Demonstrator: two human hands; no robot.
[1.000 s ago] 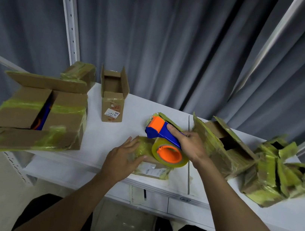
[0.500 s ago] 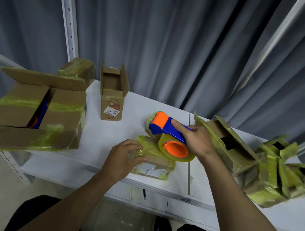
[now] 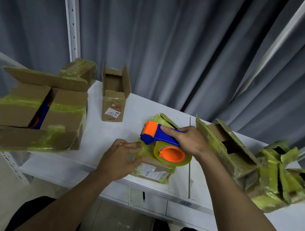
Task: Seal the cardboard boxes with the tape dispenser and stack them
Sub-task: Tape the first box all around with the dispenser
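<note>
step: taping small box (image 3: pixel 152 171) at surface front edge | right hand (image 3: pixel 185 139) grips tape dispenser (image 3: pixel 161 136) | left hand (image 3: pixel 120 159) clamps box | tip: press down, pull steadily

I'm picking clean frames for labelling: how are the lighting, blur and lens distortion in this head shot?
Head view: dim, bluish light; wide-angle bending bows the shelf upright and stretches the edges; the left hand is slightly motion-blurred on the small box; the right hand and tape dispenser are sharp; faint sheen on the tape roll.
</note>
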